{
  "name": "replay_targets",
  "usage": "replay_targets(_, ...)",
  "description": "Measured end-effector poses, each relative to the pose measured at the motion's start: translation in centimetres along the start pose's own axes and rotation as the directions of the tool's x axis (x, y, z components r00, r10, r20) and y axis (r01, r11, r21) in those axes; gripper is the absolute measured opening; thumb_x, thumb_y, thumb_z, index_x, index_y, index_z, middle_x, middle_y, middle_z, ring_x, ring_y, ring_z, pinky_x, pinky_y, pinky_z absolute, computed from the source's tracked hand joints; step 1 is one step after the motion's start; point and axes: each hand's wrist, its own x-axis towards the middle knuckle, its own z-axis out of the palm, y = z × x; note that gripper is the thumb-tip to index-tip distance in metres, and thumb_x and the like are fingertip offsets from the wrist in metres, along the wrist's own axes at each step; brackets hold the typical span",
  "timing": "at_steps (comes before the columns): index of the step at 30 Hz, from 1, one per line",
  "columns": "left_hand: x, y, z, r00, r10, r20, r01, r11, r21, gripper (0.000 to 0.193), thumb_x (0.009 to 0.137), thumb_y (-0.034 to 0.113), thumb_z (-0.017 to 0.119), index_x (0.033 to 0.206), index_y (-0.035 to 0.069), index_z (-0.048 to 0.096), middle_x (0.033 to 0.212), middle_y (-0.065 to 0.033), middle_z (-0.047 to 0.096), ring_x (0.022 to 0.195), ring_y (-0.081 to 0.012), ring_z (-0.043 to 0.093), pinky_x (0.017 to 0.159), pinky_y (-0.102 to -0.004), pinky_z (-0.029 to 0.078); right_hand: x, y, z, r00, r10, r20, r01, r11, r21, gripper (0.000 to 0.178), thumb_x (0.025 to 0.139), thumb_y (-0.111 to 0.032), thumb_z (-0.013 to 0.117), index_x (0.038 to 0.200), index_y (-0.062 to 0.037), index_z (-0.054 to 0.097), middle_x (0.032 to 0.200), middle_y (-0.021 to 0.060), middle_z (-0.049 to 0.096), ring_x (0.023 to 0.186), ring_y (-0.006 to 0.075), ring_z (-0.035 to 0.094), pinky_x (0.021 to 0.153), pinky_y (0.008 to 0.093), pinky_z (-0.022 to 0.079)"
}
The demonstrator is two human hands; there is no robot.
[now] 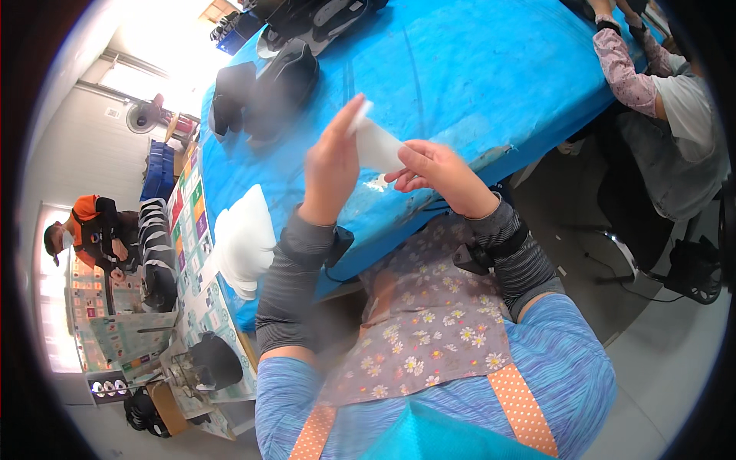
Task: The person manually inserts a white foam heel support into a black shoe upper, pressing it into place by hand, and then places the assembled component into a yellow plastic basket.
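A small white piece of thin, soft-looking sheet (377, 147) stretches between my two hands above the near edge of the blue-covered table. My right hand (445, 172) pinches its lower right corner between thumb and fingers. Somewhat blurred, my left hand (335, 165) is raised with its fingers stretched out straight, and the sheet's upper end rests against the palm side. From this side I cannot see whether the thumb presses on it. Left of my left forearm, a fanned stack of similar white pieces (244, 241) lies at the table's edge.
Black and grey caps (287, 80) sit on the blue table cover (452, 69) at the far left. A co-worker's sleeved arm (622, 65) reaches over the right end. Another person (96, 230) stands at a side table on the left. A black chair (636, 192) stands at right.
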Motion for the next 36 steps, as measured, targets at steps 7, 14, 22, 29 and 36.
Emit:
replay_targets(7, -1.5, 1.6, 1.0, 0.919, 0.271, 0.287, -0.385, 0.777, 0.497, 0.045, 0.081, 0.003, 0.066, 0.123, 0.017, 0.071, 0.128, -0.0072, 0.066, 0.105, -0.0236, 0.069, 0.078, -0.0322, 0.059, -0.2, 0.5, 1.0, 0.992, 0.103, -0.071, -0.096, 0.991, 0.093, 0.062, 0.096, -0.058, 0.060, 0.112, 0.0016, 0.064, 0.097, 0.0099, 0.069, 0.086, 0.0114, 0.066, 0.081, 0.0250, 0.053)
replay_targets(14, -0.7, 0.9, -0.3, 0.903, 0.252, 0.349, -0.376, 0.856, 0.354, 0.055, 0.079, -0.008, 0.063, 0.129, 0.015, 0.067, 0.134, -0.0137, 0.063, 0.114, -0.0313, 0.066, 0.089, -0.0367, 0.057, 0.3, 0.7, -0.2, 0.996, 0.047, -0.080, -0.048, 0.999, -0.006, 0.059, 0.093, -0.055, 0.064, 0.112, 0.0008, 0.063, 0.096, 0.0098, 0.068, 0.084, 0.0114, 0.065, 0.078, 0.0249, 0.052)
replay_targets(22, 6.9, -7.1, -3.5, 0.981, 0.146, 0.125, -0.165, 0.974, 0.156, 0.061, 0.087, 0.013, 0.069, 0.143, 0.001, 0.048, 0.146, -0.0198, 0.050, 0.138, -0.0335, 0.046, 0.114, -0.0412, 0.036, 0.8, 0.6, -2.5, 0.923, -0.256, -0.286, 0.247, 0.967, -0.067, 0.061, 0.091, -0.043, 0.072, 0.124, 0.0041, 0.053, 0.100, 0.0084, 0.066, 0.086, 0.0105, 0.064, 0.076, 0.0237, 0.052)
replay_targets(29, 8.3, -21.0, -9.4, 0.973, -0.151, -0.172, 0.224, 0.780, 0.584, 0.029, 0.091, 0.021, 0.068, 0.113, 0.002, 0.062, 0.110, -0.0193, 0.067, 0.106, -0.0379, 0.064, 0.092, -0.0446, 0.050, 0.8, 2.5, -1.6, 0.942, -0.291, -0.169, 0.284, 0.957, -0.065, 0.063, 0.092, -0.035, 0.073, 0.133, 0.0030, 0.042, 0.114, 0.0087, 0.062, 0.102, 0.0113, 0.059, 0.085, 0.0264, 0.049)
replay_targets(36, 7.2, -17.7, -8.8, 0.957, -0.082, -0.278, 0.217, 0.839, 0.500, 0.015, 0.090, 0.014, 0.066, 0.090, 0.001, 0.058, 0.087, -0.0197, 0.063, 0.085, -0.0395, 0.062, 0.075, -0.0448, 0.048, 0.5, 2.1, -1.1, 0.949, -0.287, -0.128, 0.280, 0.957, -0.073, 0.067, 0.093, -0.038, 0.072, 0.136, 0.0020, 0.039, 0.126, 0.0116, 0.059, 0.115, 0.0161, 0.056, 0.097, 0.0329, 0.046)
